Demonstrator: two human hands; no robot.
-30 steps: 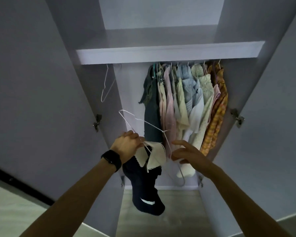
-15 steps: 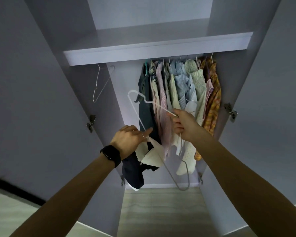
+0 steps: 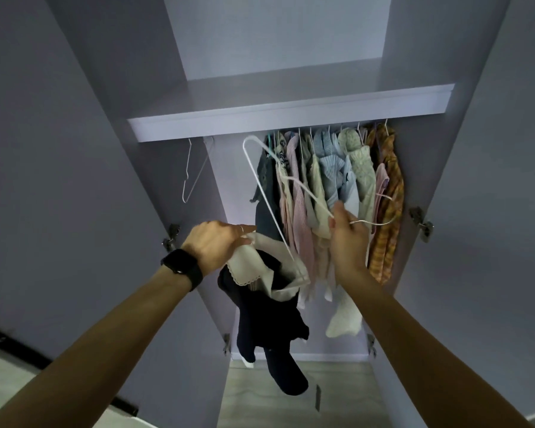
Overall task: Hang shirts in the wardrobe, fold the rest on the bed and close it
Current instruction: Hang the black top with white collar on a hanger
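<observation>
Left hand (image 3: 217, 245) is gripping the cream collar (image 3: 249, 267) of the dark shirt (image 3: 269, 329), right hand (image 3: 348, 239) pinching the white wire hanger (image 3: 260, 193); spreading that collar wide should ease entry.

You had the wardrobe (image 3: 275, 35) standing open before you, its pale shelf (image 3: 291, 109) running across the middle of the frame. Under the shelf, right of centre, a row of shirts (image 3: 331, 174) hung packed close on hangers. Left of them and well apart, one bare wire hanger (image 3: 187, 176) hung alone. Light floor (image 3: 275, 412) showed at bottom centre.
</observation>
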